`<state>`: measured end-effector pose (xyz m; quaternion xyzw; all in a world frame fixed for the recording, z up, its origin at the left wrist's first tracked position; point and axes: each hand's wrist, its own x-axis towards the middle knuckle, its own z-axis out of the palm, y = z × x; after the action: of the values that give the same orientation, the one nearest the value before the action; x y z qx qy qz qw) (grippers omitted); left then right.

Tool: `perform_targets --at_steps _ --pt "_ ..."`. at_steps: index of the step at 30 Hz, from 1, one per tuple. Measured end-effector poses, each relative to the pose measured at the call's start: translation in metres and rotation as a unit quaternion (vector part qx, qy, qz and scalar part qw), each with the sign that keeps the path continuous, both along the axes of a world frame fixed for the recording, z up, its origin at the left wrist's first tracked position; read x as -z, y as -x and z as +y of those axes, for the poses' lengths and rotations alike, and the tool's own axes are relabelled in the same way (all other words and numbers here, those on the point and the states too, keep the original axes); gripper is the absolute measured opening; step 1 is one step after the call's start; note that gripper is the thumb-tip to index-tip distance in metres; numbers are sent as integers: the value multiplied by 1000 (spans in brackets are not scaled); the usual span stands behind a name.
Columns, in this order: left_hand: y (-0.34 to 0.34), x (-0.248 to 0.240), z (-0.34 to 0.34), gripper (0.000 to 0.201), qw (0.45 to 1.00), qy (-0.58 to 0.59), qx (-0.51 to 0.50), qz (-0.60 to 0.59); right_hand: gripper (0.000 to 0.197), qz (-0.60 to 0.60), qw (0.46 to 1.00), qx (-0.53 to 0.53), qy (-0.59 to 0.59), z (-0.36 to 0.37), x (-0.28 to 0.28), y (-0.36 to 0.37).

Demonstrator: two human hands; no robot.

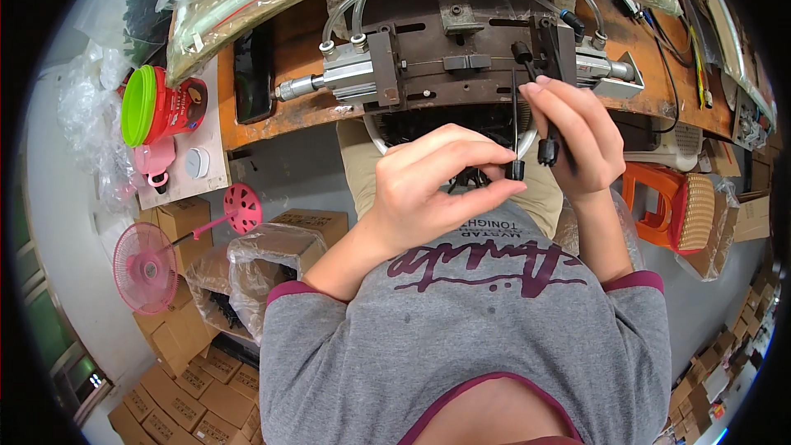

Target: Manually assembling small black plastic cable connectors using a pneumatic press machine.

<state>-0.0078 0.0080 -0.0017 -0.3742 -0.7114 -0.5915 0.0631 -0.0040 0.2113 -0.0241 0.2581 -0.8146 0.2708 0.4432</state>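
The left hand [437, 189] pinches the black end cap [515, 170] of a thin black rod [516, 111] between thumb and fingertips, so the rod points away, its far tip in front of the metal fixture. Just to the right, the right hand [583, 128] has its fingers closed around dark slender pieces [548, 152] with knobbed ends; how many cannot be told. The rod looks light and fairly stiff, probably plastic or coated metal; its slim shaft might bend if pressed sideways, while the thicker cap seems the surer place to grip, though its smooth finish could slip a little. Beyond the hands lies the dark metal fixture [428, 82], flanked by a left cylinder [350, 78] and a right cylinder [593, 66], on a wooden bench [309, 121]. Farther left are a red tub [175, 107] and, nearer, a pink fan [147, 268]; an orange stool [647, 194] stands to the right, and cardboard boxes [194, 383] lie near left.
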Motion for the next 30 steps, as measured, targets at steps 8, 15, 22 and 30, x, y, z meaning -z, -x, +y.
perform_targets --at_steps 8,15,22,30 --pt "8 22 2 28 982 140 -115 56 23 -27 993 61 96 -3 -8 0" --pt "24 56 10 24 933 250 -152 209 10 -300 844 16 444 10 -22 -16" --pt "30 45 10 25 922 307 -141 188 16 -434 718 -38 542 17 -25 -18" --pt "22 20 9 36 997 63 -21 36 18 -544 625 -117 547 15 -20 -9"
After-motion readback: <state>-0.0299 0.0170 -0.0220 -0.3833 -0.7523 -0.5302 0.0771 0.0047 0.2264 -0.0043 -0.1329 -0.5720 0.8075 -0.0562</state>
